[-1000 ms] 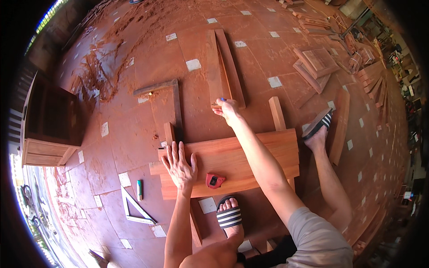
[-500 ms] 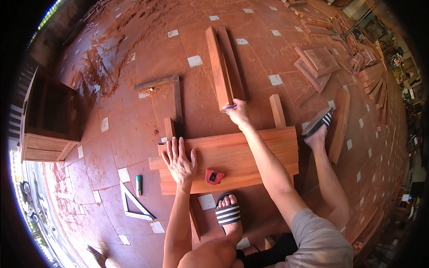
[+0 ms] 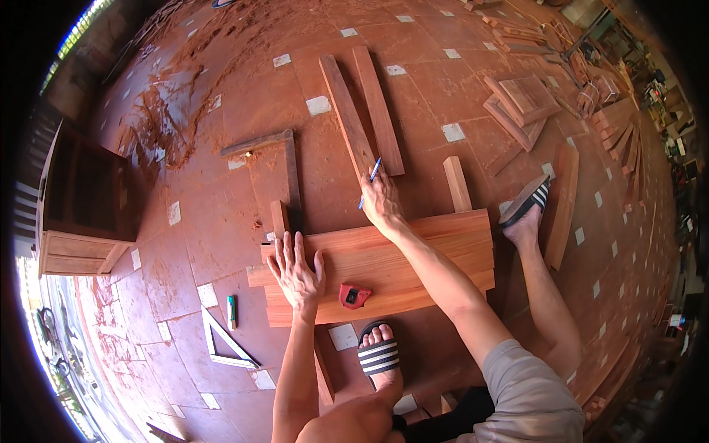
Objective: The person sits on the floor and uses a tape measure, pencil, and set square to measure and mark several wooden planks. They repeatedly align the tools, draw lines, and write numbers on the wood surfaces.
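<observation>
Tiled floor (image 3: 229, 188), left hand (image 3: 298, 275) splayed on far-left corner of planks (image 3: 369, 258), right hand (image 3: 382, 203) clamped on pen (image 3: 375, 169) at batten (image 3: 345, 112) end

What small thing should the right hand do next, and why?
Perhaps steady the near end of the left long strip: the right hand is at that end, but a blue pen lies among its fingers, and the left hand rests away on the boards.

R hand (image 3: 382, 201) w/ blue pen (image 3: 376, 169)
</observation>
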### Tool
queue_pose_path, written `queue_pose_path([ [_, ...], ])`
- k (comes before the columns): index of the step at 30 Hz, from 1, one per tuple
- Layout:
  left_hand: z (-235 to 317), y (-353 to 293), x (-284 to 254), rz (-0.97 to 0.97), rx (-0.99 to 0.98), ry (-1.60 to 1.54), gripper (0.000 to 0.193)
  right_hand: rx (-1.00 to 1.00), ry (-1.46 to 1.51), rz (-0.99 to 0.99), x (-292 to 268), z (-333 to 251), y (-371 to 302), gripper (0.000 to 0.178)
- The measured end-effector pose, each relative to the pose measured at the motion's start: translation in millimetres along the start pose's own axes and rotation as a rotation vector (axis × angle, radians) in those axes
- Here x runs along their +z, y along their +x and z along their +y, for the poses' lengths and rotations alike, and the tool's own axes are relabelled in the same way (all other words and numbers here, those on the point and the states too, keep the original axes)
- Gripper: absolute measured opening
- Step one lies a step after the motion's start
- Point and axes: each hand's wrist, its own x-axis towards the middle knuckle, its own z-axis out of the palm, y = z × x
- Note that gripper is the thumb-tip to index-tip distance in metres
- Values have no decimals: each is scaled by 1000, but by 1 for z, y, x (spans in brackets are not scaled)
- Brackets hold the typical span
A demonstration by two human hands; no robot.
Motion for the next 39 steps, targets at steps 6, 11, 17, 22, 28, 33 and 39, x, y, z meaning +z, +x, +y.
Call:
queue_pose_path([
  [6,0,0,0,3,-3,-6,64,444,578,54,-3,1,8,21],
  [11,0,-1,0,3,9,10,64,904,1226,-20,-1,4,10,13],
  [17,-3,-1,2,22,19,43,62,837,1122,25,-18,26,-14,15],
  [22,-5,-3,8,19,16,36,63,460,834,216,-87,68,-86,14],
  [28,-14,-8,21,85,72,119,61,413,572,291,-175,95,-217,19],
  [33,-7,4,26,-15,116,163,65,488,418,217,-212,131,-312,27],
  [39,82,25,48,-209,503,-58,72,647,278,133,-203,151,-370,46],
])
